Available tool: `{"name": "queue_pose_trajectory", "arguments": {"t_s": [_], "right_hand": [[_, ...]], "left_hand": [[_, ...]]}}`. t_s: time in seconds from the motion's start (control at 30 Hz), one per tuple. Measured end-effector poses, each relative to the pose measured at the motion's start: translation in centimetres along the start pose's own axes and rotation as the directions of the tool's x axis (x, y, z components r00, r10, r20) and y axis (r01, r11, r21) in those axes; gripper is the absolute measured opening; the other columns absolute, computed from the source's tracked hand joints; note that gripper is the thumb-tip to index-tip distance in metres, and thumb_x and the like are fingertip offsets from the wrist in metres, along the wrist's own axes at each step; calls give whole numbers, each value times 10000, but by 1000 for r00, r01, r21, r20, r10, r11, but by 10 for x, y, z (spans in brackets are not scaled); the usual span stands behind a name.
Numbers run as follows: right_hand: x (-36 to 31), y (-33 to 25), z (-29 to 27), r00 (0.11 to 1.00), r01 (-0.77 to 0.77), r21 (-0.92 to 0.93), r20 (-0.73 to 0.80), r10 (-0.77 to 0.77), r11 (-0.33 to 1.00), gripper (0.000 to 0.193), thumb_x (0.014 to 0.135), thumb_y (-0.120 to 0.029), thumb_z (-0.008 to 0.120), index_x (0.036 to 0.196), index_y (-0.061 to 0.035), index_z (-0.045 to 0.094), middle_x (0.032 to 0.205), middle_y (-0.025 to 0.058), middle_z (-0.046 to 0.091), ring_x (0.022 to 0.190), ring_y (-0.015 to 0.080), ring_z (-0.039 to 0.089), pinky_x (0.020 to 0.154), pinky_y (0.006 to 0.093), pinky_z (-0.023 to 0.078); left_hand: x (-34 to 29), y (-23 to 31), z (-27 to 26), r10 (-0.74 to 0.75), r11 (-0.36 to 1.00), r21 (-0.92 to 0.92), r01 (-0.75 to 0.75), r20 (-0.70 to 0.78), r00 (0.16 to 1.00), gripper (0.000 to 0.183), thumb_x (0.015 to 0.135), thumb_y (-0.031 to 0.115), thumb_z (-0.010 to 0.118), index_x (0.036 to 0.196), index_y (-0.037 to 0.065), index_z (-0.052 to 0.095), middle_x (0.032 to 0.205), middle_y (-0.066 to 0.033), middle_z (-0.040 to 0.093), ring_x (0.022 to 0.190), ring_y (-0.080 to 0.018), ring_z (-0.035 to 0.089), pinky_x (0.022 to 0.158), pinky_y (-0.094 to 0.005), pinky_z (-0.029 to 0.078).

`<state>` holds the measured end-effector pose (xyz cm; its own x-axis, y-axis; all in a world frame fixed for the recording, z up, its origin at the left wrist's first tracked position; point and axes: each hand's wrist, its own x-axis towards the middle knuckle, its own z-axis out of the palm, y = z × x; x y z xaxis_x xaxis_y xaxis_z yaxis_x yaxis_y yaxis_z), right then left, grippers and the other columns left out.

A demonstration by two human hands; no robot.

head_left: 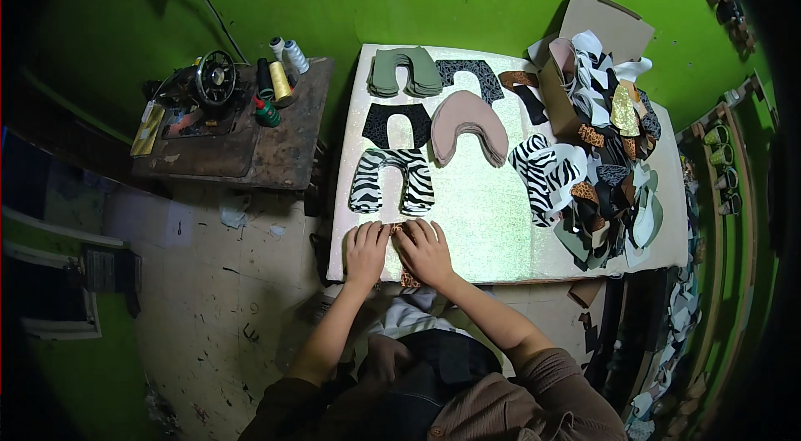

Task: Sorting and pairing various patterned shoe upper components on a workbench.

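Observation:
At the near edge of the table, a leopard-print piece (409, 277) shows between and below my hands, most of it covered. My left hand (365, 254) rests palm down on its left side, fingers stretched forward. Across from it, my right hand (424, 252) lies on the piece with fingers spread and thumb turned inward. Just beyond sits a stack of zebra-print U-shaped pieces (365, 182). Farther up are black patterned pieces (385, 124), a pink curved stack (469, 120) and a green U-shaped stack (384, 74).
A cardboard box (561, 99) overflows with cut scraps at the back right, and a scrap heap (588, 220) spreads in front of it. Left of the table stands a sewing machine (215, 78) on a wooden stand, with thread cones (280, 84) beside it. Shoes hang on a rack (724, 156) at right.

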<state>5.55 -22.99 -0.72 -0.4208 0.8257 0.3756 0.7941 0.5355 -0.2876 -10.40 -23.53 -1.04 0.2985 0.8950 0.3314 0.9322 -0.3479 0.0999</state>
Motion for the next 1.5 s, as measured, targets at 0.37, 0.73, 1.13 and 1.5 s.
{"name": "queue_pose_trajectory", "arguments": {"t_s": [0.37, 0.73, 1.13, 1.5], "right_hand": [[10, 0, -1, 999, 35, 1, 34, -35, 999, 268, 771, -187, 535, 1001, -51, 552, 1012, 116, 552, 996, 245, 493, 795, 355, 379], [-7, 14, 2, 993, 31, 15, 114, -33, 999, 448, 836, -271, 491, 1222, -45, 475, 1255, 96, 474, 1184, 234, 413, 936, 406, 342], [-36, 77, -66, 994, -73, 238, -57, 89, 968, 194, 668, -43, 534, 858, -55, 568, 817, 96, 539, 846, 271, 505, 917, 416, 348], [-50, 213, -210, 928, -110, 111, -344, 142, 988, 29, 682, -91, 538, 665, -76, 519, 604, 78, 520, 646, 253, 485, 662, 376, 347]], "left_hand": [[17, -8, 11, -3, 1000, 13, 3, 0, 1000, 221, 799, 141, 542, 1006, 73, 579, 989, -41, 568, 954, -200, 514, 832, -365, 362], [1, 19, 3, -75, 997, -18, 76, 79, 994, 409, 812, 269, 548, 1188, 112, 523, 1227, -92, 493, 1125, -246, 444, 952, -416, 308], [42, 111, -9, -109, 973, -209, 95, -58, 992, 270, 783, 157, 563, 1025, 37, 559, 1038, -134, 530, 990, -297, 493, 870, -421, 349], [177, 279, -4, 57, 899, -412, -150, -229, 972, 213, 758, 92, 553, 963, 46, 589, 973, -91, 567, 928, -253, 520, 840, -387, 345]]}}
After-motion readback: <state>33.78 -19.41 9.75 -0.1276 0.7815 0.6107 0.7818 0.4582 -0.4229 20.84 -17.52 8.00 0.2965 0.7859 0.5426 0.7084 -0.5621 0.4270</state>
